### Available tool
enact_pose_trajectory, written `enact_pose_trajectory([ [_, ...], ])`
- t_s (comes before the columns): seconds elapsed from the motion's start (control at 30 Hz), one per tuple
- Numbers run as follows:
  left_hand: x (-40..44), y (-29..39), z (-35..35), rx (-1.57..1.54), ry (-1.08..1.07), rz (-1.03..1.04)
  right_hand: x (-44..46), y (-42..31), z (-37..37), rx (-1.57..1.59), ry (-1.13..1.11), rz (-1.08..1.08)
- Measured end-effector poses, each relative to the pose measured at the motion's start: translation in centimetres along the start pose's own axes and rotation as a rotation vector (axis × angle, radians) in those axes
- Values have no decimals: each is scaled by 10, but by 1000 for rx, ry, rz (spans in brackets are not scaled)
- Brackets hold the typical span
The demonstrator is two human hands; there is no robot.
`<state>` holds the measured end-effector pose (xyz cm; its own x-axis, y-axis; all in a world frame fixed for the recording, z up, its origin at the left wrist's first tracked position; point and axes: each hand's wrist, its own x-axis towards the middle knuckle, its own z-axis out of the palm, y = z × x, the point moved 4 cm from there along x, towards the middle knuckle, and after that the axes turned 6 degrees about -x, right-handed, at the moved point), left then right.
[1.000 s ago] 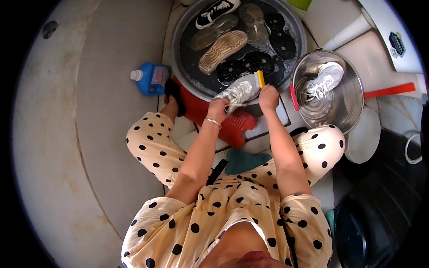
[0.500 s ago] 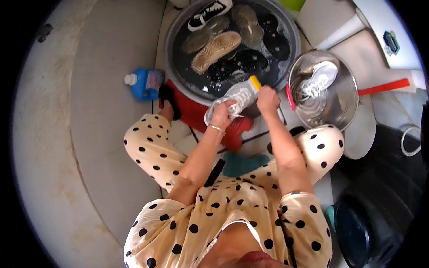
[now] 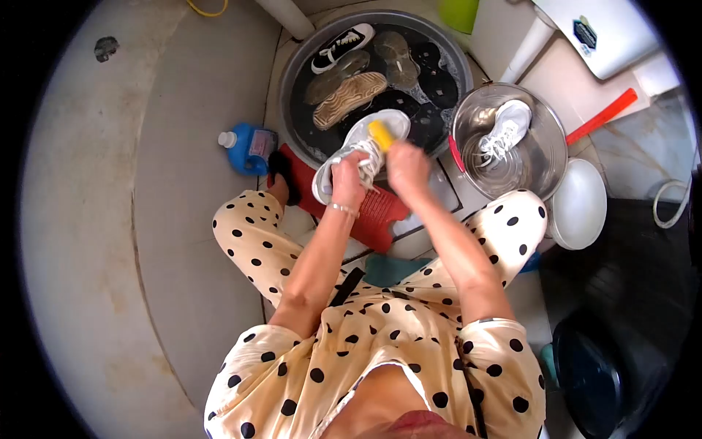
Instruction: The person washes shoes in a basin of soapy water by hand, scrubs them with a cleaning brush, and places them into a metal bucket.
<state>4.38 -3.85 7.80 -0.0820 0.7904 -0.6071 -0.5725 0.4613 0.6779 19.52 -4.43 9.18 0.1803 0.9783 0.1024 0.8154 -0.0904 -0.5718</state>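
Note:
My left hand (image 3: pixel 349 179) is closed around the laced middle of a white sneaker (image 3: pixel 395 121), whose toe points up and right over the basin's near rim. In my right hand (image 3: pixel 408 168) is a yellow scrub brush (image 3: pixel 380 136), its head against the sneaker's upper near the laces. My fingers hide the brush's handle. Beyond them, a grey basin (image 3: pixel 287 121) of dark water holds several shoes, among them a tan-soled shoe (image 3: pixel 349 101) lying sole up and a black-and-white sneaker (image 3: pixel 342 48). Another white sneaker (image 3: pixel 510 126) lies in a steel bowl (image 3: pixel 542 162) to the right.
A blue bottle (image 3: pixel 250 149) with a white cap stands by the wall at left. Below the basin lies a red mat (image 3: pixel 376 219). At right are a white bowl (image 3: pixel 579 205), a red handle (image 3: pixel 603 117) and a dark tub (image 3: pixel 589 373). A green container (image 3: pixel 459 13) stands behind.
My right hand and the brush have moved left across the sneaker, from its toe side toward the laces. The sneaker now tilts more upward. The camera view has shifted slightly.

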Motion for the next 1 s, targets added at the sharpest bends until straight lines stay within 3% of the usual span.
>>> enact_pose_trajectory([
  [0.07,14,4,0,-24,-8,-19,-10,-13,-1,23,-36,25],
  [0.1,5,9,6,-12,-74,24,-5,-9,-1,-72,-7,-85],
  [0.23,-20,8,8,70,-48,23,27,31,-21,-110,73,204],
  [0.33,-11,5,11,-24,-46,-3,-8,-12,-12,63,101,-61],
  [0.4,-13,13,10,-61,-110,29,-15,-28,-23,111,99,-82],
  [0.47,-39,25,18,-93,-147,48,3,-4,-25,-10,93,-37],
  [0.5,-44,26,9,88,-36,88,17,12,-33,-107,96,127],
  [0.53,-49,28,9,174,-98,155,25,23,-40,-139,50,227],
  [0.6,-49,28,11,138,-82,171,10,2,-38,-16,161,48],
  [0.63,-50,30,13,187,-92,193,-3,-21,-32,-28,99,-97],
  [0.73,-55,42,10,285,-133,237,-9,-34,-33,-53,38,-116],
  [0.8,-59,42,5,269,-176,221,14,8,-22,-56,101,-14],
  [0.87,-50,37,-3,412,-210,308,15,3,-26,-95,37,134],
  [0.97,-56,40,8,369,-185,300,-18,-61,-43,19,63,-194],
  [1.0,-61,42,10,384,-200,319,-13,-53,-43,11,38,-118],
])
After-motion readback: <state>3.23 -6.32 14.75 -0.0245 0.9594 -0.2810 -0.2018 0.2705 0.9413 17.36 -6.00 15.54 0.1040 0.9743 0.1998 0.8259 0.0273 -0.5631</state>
